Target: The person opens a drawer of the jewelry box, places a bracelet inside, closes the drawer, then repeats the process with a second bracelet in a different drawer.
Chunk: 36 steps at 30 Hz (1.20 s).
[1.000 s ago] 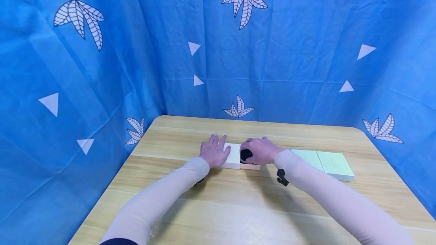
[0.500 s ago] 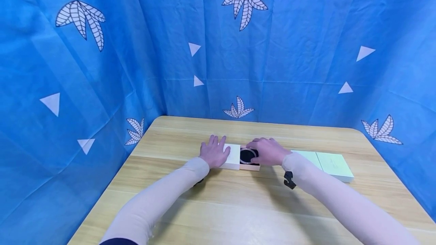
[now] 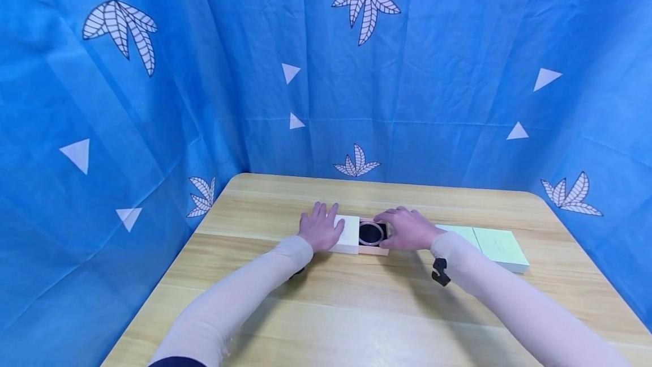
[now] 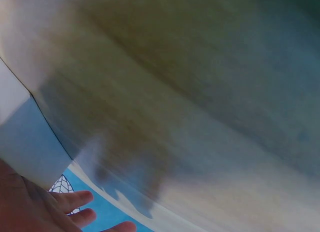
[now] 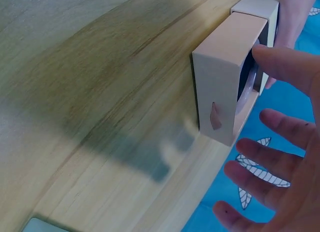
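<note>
A white box sleeve (image 3: 350, 235) lies flat on the table, with a pale pink drawer (image 5: 215, 82) sticking out of its right end. In the drawer, a pale bangle-like ring (image 3: 382, 234) sits on a black insert (image 3: 370, 233). My left hand (image 3: 321, 232) rests on the sleeve's top, palm down, fingers stretched out; the left wrist view catches only its edge and the sleeve's side. My right hand (image 3: 411, 230) is at the drawer's right end with fingers spread, the thumb right at the ring. Nothing is gripped in it. A small pink tab (image 5: 215, 117) hangs on the drawer's end.
Two light green boxes (image 3: 501, 245) lie side by side to the right, partly behind my right forearm. The wooden table (image 3: 331, 316) meets a blue patterned curtain (image 3: 433, 72) at the back and sides.
The right hand has drawn back to the right from over the drawer, and its fingers have spread. That brings the ring and black insert into sight. My left hand stays on the sleeve.
</note>
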Each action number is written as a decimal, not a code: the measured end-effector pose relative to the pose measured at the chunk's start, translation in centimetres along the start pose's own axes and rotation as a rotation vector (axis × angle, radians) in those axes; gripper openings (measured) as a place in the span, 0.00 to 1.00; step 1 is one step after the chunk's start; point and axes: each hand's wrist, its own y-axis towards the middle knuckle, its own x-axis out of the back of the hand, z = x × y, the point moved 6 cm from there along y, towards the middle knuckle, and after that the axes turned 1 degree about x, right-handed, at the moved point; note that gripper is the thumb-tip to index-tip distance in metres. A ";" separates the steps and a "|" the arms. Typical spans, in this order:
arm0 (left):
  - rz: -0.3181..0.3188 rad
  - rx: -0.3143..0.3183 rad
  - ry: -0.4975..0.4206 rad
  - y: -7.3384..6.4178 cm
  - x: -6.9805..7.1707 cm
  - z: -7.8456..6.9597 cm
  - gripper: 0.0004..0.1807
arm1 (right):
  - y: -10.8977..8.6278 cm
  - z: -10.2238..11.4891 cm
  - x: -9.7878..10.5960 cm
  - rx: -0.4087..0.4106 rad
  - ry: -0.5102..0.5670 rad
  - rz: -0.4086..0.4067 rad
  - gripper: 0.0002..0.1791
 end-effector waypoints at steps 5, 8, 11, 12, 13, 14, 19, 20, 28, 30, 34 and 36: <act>-0.014 -0.009 -0.014 -0.3 0.4 -0.2 0.38 | -0.4 -0.3 0.0 -0.021 0.012 0.004 0.40; -0.015 -0.012 -0.018 -0.4 0.4 -0.2 0.38 | -0.5 -0.5 -0.1 -0.024 0.011 0.008 0.42; -0.013 -0.011 -0.012 -0.2 0.2 0.0 0.39 | -0.7 -0.7 -0.3 -0.031 0.021 0.017 0.44; -0.011 -0.011 -0.009 -0.2 0.2 0.0 0.39 | -0.7 -0.8 -0.3 -0.034 0.023 0.020 0.44; -0.011 -0.012 -0.008 -0.2 0.2 0.0 0.39 | -0.8 -0.8 -0.3 -0.037 0.027 0.024 0.44; -0.012 -0.013 -0.006 -0.1 0.1 0.0 0.39 | -0.8 -0.9 -0.3 -0.041 0.030 0.029 0.45; 0.005 -0.011 0.000 0.0 0.0 0.0 0.39 | -0.9 -1.0 -0.3 -0.044 0.049 0.036 0.45; 0.007 -0.010 0.001 0.0 0.0 0.0 0.39 | -1.0 -1.1 -0.3 -0.046 0.056 0.038 0.45; 0.006 -0.011 -0.005 -0.2 0.3 -0.1 0.38 | -1.1 -1.4 -0.7 -0.040 0.088 0.038 0.46; -0.001 -0.013 -0.010 -0.3 0.3 -0.2 0.38 | -1.1 -1.4 -0.7 -0.035 0.090 0.036 0.47; -0.007 -0.011 -0.010 -0.3 0.4 -0.2 0.38 | -1.1 -1.3 -0.7 -0.030 0.091 0.032 0.46; -0.008 -0.010 -0.008 -0.3 0.4 -0.2 0.38 | -1.0 -1.3 -0.7 -0.030 0.088 0.030 0.46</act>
